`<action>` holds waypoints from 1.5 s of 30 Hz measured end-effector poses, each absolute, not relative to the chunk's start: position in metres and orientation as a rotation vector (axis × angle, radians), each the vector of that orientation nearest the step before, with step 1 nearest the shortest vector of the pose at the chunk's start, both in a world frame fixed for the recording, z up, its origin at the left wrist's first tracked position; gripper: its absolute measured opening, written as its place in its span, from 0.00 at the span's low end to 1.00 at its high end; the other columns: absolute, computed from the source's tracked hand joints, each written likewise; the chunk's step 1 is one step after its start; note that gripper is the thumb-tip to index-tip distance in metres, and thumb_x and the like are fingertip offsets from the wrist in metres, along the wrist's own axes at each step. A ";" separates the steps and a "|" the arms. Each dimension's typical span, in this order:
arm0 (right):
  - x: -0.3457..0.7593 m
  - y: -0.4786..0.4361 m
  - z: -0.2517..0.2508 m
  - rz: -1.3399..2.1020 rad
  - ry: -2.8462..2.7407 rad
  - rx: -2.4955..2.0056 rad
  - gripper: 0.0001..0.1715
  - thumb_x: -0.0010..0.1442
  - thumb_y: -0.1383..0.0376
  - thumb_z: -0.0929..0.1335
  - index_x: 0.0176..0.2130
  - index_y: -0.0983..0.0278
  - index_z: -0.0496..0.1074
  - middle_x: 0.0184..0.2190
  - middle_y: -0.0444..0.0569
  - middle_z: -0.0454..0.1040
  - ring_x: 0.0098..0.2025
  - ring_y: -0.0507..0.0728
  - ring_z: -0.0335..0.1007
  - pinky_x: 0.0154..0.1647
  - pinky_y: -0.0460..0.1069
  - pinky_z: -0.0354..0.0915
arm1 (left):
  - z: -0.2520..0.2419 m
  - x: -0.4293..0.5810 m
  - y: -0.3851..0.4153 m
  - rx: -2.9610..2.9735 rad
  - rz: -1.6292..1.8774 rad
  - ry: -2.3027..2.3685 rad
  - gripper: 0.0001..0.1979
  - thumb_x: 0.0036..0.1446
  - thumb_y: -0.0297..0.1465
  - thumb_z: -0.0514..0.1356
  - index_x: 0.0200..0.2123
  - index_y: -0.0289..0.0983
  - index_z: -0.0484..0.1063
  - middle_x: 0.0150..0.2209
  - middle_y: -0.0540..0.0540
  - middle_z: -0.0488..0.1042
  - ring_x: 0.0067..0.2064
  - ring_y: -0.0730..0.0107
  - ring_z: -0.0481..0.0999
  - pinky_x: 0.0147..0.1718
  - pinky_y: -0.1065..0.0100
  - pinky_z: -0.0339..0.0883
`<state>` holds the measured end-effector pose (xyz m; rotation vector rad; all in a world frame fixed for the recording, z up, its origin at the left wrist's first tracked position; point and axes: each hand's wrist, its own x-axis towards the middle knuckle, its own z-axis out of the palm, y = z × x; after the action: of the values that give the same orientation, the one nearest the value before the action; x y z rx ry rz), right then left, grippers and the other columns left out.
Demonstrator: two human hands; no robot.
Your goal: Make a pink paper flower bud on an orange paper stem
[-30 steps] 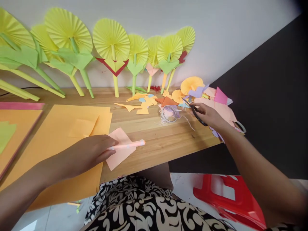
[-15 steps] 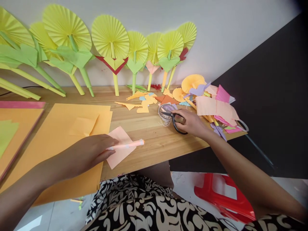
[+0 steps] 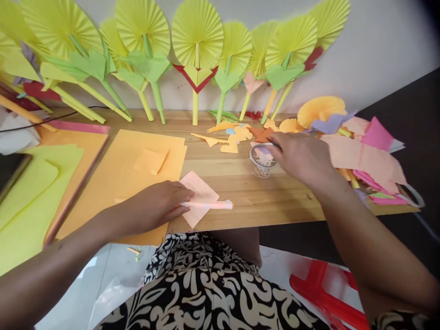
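My left hand [image 3: 154,207] is closed on a thin pink paper roll [image 3: 216,205] with pale tape bands. The roll lies across a square of pink paper [image 3: 198,185] near the table's front edge. Over the right part of the table my right hand [image 3: 299,156] reaches beside a clear tape ring [image 3: 256,158] with white threads around it. A small dark piece shows at its fingertips, probably part of the black scissors; the rest is hidden under the hand.
Yellow pleated paper fans [image 3: 197,32] on stems lean along the wall. Orange sheets [image 3: 137,160] lie to the left. Coloured paper pieces [image 3: 367,153] heap up at the right, orange scraps [image 3: 237,137] behind the tape. A red stool [image 3: 326,288] stands below.
The view has shifted, showing more of the left side. My right hand has moved to the back of the tape ring, and the scissors are now mostly hidden. My left hand keeps hold of the roll.
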<state>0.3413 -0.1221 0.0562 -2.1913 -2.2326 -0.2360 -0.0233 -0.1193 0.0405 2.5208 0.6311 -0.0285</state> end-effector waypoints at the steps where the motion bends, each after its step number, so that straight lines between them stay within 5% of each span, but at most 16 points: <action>1: 0.319 -0.124 0.057 -0.178 -2.316 -2.106 0.22 0.69 0.55 0.60 0.50 0.63 0.75 0.40 0.61 0.79 0.41 0.70 0.76 0.36 0.58 0.66 | 0.040 -0.024 -0.121 2.521 -0.015 0.634 0.20 0.72 0.38 0.45 0.54 0.38 0.71 0.53 0.39 0.76 0.53 0.57 0.76 0.49 0.59 0.69; 4: 0.265 -0.128 0.051 0.188 -2.586 -1.780 0.19 0.70 0.58 0.60 0.52 0.59 0.75 0.46 0.53 0.80 0.46 0.64 0.76 0.41 0.56 0.68 | 0.036 -0.027 -0.126 2.509 0.016 0.634 0.19 0.71 0.37 0.46 0.56 0.37 0.70 0.54 0.37 0.75 0.55 0.56 0.75 0.51 0.58 0.69; 13: 0.233 -0.128 0.031 0.605 -2.572 -1.579 0.25 0.67 0.56 0.66 0.59 0.64 0.69 0.51 0.56 0.77 0.49 0.63 0.75 0.47 0.55 0.68 | 0.026 -0.028 -0.134 2.514 0.147 0.598 0.18 0.71 0.36 0.47 0.50 0.34 0.72 0.51 0.35 0.76 0.54 0.53 0.74 0.50 0.54 0.71; 26: 0.231 -0.140 0.014 1.081 -2.207 -1.601 0.16 0.60 0.65 0.68 0.49 0.63 0.73 0.31 0.44 0.78 0.30 0.52 0.71 0.31 0.47 0.61 | 0.028 -0.034 -0.139 2.457 0.278 0.675 0.17 0.71 0.37 0.50 0.52 0.37 0.73 0.59 0.37 0.73 0.59 0.55 0.72 0.56 0.52 0.69; 32: 0.245 -0.135 0.021 0.907 -2.225 -1.615 0.09 0.62 0.65 0.65 0.38 0.62 0.76 0.35 0.46 0.78 0.33 0.54 0.71 0.33 0.48 0.59 | 0.044 -0.051 -0.140 2.346 0.332 0.956 0.17 0.70 0.38 0.51 0.54 0.39 0.72 0.56 0.42 0.76 0.55 0.59 0.75 0.51 0.60 0.70; 38: 0.255 -0.128 0.024 0.557 -2.340 -1.761 0.13 0.66 0.63 0.62 0.35 0.62 0.74 0.38 0.50 0.77 0.37 0.57 0.71 0.35 0.50 0.59 | 0.051 -0.052 -0.138 2.044 0.497 1.089 0.14 0.68 0.41 0.54 0.47 0.42 0.75 0.44 0.47 0.80 0.42 0.66 0.78 0.34 0.70 0.71; 42: 0.273 -0.130 0.027 0.405 -2.316 -1.794 0.24 0.72 0.55 0.56 0.45 0.64 0.74 0.42 0.55 0.76 0.44 0.61 0.72 0.39 0.52 0.61 | 0.047 -0.050 -0.134 2.037 0.478 1.083 0.13 0.67 0.41 0.55 0.47 0.44 0.76 0.45 0.49 0.81 0.42 0.66 0.79 0.35 0.70 0.72; 45: 0.292 -0.136 0.029 0.528 -2.141 -1.771 0.21 0.69 0.55 0.61 0.54 0.63 0.71 0.41 0.52 0.77 0.43 0.60 0.72 0.41 0.52 0.63 | 0.048 -0.043 -0.130 2.070 0.432 0.998 0.12 0.66 0.40 0.56 0.47 0.44 0.75 0.43 0.49 0.81 0.41 0.67 0.78 0.32 0.72 0.72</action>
<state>0.2919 -0.1362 0.0288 -1.7706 -2.1407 0.5285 -0.0430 -0.1297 0.0485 2.0705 0.9977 0.4320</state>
